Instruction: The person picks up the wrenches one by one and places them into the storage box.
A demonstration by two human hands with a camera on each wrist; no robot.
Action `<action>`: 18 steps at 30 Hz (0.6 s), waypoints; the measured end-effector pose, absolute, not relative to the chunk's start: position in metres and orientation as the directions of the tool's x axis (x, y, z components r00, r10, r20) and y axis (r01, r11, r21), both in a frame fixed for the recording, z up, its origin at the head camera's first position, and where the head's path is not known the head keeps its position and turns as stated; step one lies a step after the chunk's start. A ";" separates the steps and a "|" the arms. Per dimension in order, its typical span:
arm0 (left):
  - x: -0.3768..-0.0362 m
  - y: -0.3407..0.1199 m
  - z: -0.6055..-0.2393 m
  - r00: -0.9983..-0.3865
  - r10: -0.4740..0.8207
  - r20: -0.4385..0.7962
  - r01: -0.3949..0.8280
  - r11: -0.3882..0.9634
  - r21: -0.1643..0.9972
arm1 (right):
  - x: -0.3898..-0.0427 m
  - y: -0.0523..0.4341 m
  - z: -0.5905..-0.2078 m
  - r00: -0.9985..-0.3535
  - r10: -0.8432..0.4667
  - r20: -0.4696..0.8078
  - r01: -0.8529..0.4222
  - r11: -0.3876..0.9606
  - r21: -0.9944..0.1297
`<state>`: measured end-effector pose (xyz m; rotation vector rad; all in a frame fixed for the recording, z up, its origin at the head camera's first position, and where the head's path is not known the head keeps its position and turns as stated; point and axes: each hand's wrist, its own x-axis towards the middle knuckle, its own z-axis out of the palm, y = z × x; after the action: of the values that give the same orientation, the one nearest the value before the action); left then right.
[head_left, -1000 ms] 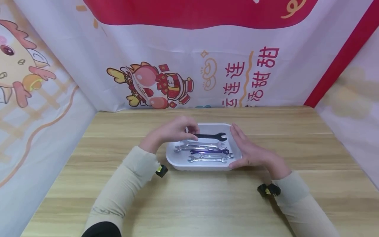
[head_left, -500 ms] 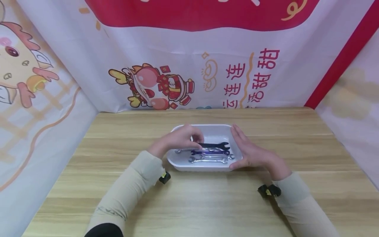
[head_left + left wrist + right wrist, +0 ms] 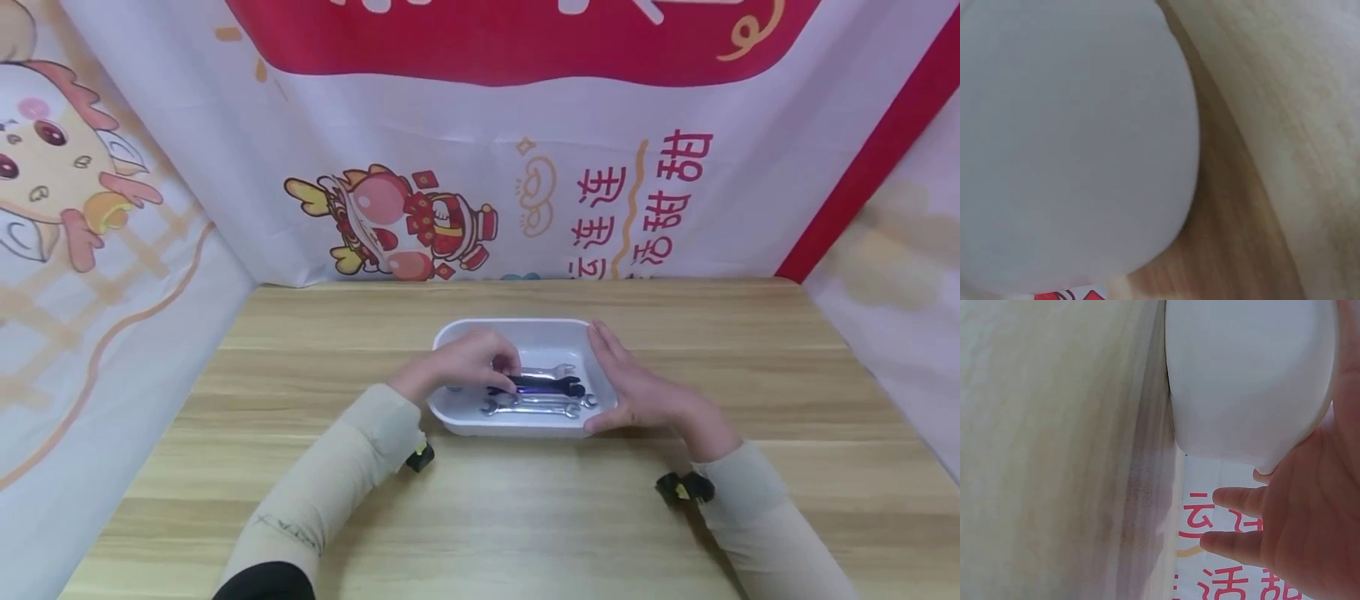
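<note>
A white oval-ended tray holds several wrenches lying roughly side by side. My left hand reaches in over its left end and pinches a black open-end wrench between thumb and fingers. That wrench lies low over a purple wrench, partly covering it. Behind it is a silver wrench, and another silver wrench lies near the front wall. My right hand rests against the tray's right end, its fingers extended and spread in the right wrist view. The left wrist view shows only the tray's outer wall, no hand.
The tray stands on a wood-grain table. A printed cloth hangs behind the table's back edge, and white printed cloth also hangs at both sides. Each sleeve carries a small black device near the wrist.
My left hand has moved toward the front of the tray with the black wrench, from behind the silver wrenches to over the purple one. My right hand stays at the tray's right end.
</note>
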<state>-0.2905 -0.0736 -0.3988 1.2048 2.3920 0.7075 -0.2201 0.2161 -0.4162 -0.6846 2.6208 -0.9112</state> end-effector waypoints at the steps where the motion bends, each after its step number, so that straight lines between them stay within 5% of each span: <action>1: -0.291 -0.073 -0.401 -0.568 0.817 -0.103 0.632 0.513 0.581 | -0.220 0.216 -0.416 -0.847 -0.520 -0.109 -0.342 0.690 -0.638; 18: -0.293 -0.071 -0.415 -0.586 0.799 -0.135 0.601 0.540 0.590 | -0.219 0.217 -0.417 -0.845 -0.524 -0.105 -0.344 0.683 -0.644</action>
<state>-0.2929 -0.0710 -0.4152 1.1454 2.3909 0.6988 -0.2192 0.2166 -0.4166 -0.6911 2.6158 -0.9181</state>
